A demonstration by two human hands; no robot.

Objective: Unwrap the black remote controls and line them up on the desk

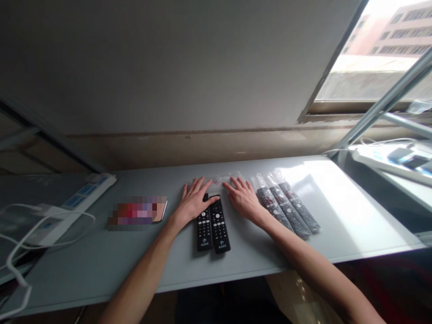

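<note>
My left hand [194, 200] lies with fingers spread, its fingertips on a clear plastic bag [216, 181] flat on the table. Its thumb reaches over the upper ends of two bare black remote controls, the left one [204, 234] and the right one [220, 231], which lie side by side. My right hand [243, 198] is also spread, fingertips at the bag's right part. Just right of it are several black remote controls [288, 207] in clear plastic sleeves, side by side and slanted. My right forearm covers part of the nearest sleeve.
A phone [161, 211], mostly blurred out, lies on the grey table [128, 265] at left. White power strips [91, 193] and cables [20, 243] run along the left edge. Metal frame posts [367, 117] stand at the right, near a window. The wall is behind.
</note>
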